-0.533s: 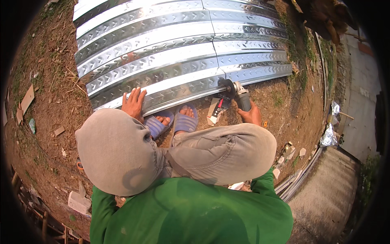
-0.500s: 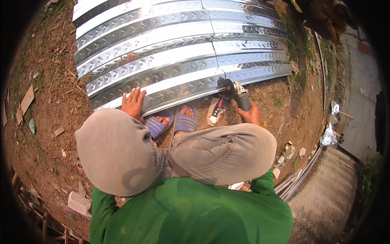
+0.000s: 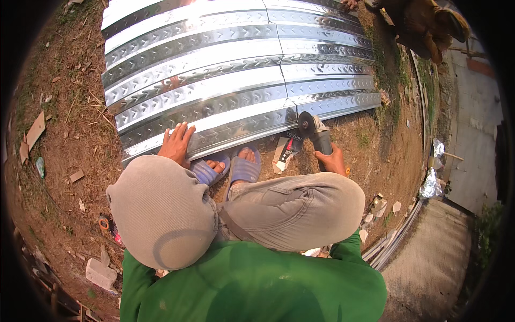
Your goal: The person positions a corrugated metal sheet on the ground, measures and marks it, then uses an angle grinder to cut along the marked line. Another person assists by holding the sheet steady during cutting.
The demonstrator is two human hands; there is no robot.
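A: Position of work and hands?

B: Ribbed metal sheet (image 3: 214,104) lies beyond the feet (image 3: 247,155). Left hand (image 3: 177,146) flat on its near edge, fingers slightly spread. Right hand (image 3: 333,160) curls round the angle grinder (image 3: 321,138), fingertips partly hidden. Disc (image 3: 306,124) just right of the dark line's (image 3: 281,53) near end; contact unclear.

A: Technique?

B: Judgement: firm right grip, disc square to sheet, left palm weighting it well left.

ribbed metal sheeting (image 3: 198,88) | passable: over its top face; over soil (image 3: 70,134) left of it | in the way: left hand (image 3: 177,144) on its near edge; sandalled feet (image 3: 245,169), torn package (image 3: 284,154) and angle grinder (image 3: 321,139) beside that edge
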